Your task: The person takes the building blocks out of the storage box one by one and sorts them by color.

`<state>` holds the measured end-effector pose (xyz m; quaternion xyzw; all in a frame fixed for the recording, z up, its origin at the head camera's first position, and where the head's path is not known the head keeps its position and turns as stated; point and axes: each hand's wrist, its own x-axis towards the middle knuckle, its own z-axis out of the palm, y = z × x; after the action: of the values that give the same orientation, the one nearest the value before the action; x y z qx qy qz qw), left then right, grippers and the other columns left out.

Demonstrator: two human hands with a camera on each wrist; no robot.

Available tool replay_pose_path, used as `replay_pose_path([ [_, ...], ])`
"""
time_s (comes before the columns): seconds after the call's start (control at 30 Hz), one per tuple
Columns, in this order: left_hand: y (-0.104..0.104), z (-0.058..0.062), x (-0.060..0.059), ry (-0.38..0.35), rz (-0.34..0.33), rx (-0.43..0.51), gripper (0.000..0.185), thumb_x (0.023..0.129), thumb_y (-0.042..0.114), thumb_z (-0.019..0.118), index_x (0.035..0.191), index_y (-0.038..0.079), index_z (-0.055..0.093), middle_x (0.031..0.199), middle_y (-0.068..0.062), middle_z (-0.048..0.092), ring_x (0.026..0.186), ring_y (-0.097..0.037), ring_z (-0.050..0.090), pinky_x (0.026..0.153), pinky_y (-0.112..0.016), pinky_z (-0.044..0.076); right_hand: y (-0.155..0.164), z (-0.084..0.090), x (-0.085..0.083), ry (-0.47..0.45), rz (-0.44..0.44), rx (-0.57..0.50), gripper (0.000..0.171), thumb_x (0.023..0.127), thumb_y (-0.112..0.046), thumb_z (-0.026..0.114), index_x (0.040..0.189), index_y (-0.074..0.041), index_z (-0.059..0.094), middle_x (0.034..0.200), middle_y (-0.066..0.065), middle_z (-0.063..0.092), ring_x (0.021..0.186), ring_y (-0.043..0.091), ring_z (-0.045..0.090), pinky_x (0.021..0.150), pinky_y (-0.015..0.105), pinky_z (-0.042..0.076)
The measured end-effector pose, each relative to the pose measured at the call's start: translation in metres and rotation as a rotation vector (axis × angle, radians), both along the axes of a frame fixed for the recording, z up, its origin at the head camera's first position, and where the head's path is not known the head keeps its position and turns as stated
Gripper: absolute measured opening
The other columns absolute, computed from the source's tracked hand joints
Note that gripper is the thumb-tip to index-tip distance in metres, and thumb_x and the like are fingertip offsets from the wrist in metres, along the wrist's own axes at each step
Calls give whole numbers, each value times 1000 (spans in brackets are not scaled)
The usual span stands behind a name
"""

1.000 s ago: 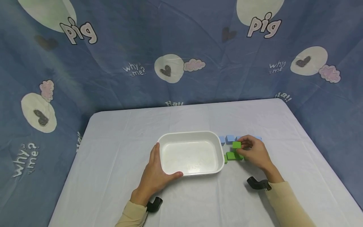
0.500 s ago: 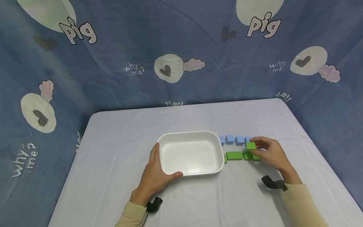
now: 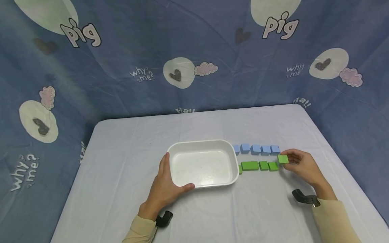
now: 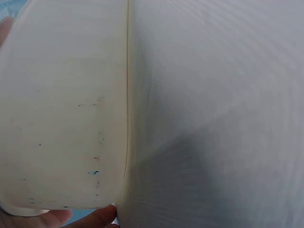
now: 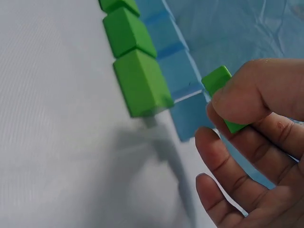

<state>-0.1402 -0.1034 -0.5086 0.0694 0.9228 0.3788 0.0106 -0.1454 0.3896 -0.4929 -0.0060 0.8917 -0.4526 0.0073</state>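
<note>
- Blue cloth with hearts and clouds hangs behind a table [image 3: 127, 148] covered in a pale sheet.
- The right hand [image 3: 301, 167] pinches a small green block [image 3: 283, 159] between thumb and fingers. The other fingers look loose and a bit spread in the right wrist view.
- That held block [image 5: 219, 85] is up off the sheet, not touching the other blocks.
- It hangs just past the right end of the green row [image 3: 258, 166], a bit higher than the row and close to the last green block [image 3: 273, 166].
- The green row runs left to right, from the white tub [image 3: 203, 145] out toward the right hand. So the free spot is at the end nearest that hand.
- Just behind the green row is a blue row [image 3: 256, 149], lined up the same way. The held block sits near its last blue block [image 3: 275, 149].
- The left hand [image 3: 165, 189] holds the near left corner of the white tub, with the thumb on the front rim and the fingers along the left side. The left wrist view shows only the tub wall [image 4: 61, 109] and fingertips.
- The left hand is far from the blocks. The tub is between it and them.
- The tub looks bare inside.
</note>
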Motion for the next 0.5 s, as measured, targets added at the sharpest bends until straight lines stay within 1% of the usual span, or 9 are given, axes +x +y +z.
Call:
replay_pose_path([
  [0.1, 0, 0, 0, -1, -3, 1, 144, 62, 67, 88, 165, 13, 2, 168, -9, 12, 135, -42, 46, 104, -55, 43, 4, -2, 2, -24, -12, 4, 35, 86, 0, 76, 120, 5, 67, 114, 20, 67, 92, 2, 63, 72, 21, 51],
  [0.17, 0, 0, 0, 1, -5, 3, 144, 62, 67, 88, 165, 12, 3, 168, -10, 12, 135, -42, 45, 104, -56, 43, 6, -4, 3, -44, -18, 25, 35, 86, 0, 75, 120, 4, 68, 115, 20, 67, 93, 3, 63, 71, 22, 51],
  [0.3, 0, 0, 0, 10, -5, 2, 144, 62, 67, 89, 165, 12, 3, 168, -10, 13, 135, -42, 46, 104, -56, 43, 8, -7, 4, -72, -13, 80, 36, 84, -2, 75, 119, 1, 70, 117, 19, 69, 100, 9, 62, 74, 21, 48],
  [0.37, 0, 0, 0, 14, -4, -1, 144, 62, 67, 88, 165, 12, 4, 168, -10, 13, 134, -42, 47, 103, -56, 44, 8, -8, 4, -61, -8, 100, 35, 83, -2, 77, 118, 0, 71, 117, 19, 69, 102, 11, 61, 77, 18, 45],
  [0.5, -1, 0, 0, 15, -9, -5, 143, 63, 66, 88, 165, 12, 4, 168, -11, 14, 132, -43, 48, 102, -56, 44, 7, -12, 4, 0, 4, 134, 34, 79, 3, 79, 112, 1, 72, 116, 20, 68, 105, 9, 55, 84, 12, 38],
])
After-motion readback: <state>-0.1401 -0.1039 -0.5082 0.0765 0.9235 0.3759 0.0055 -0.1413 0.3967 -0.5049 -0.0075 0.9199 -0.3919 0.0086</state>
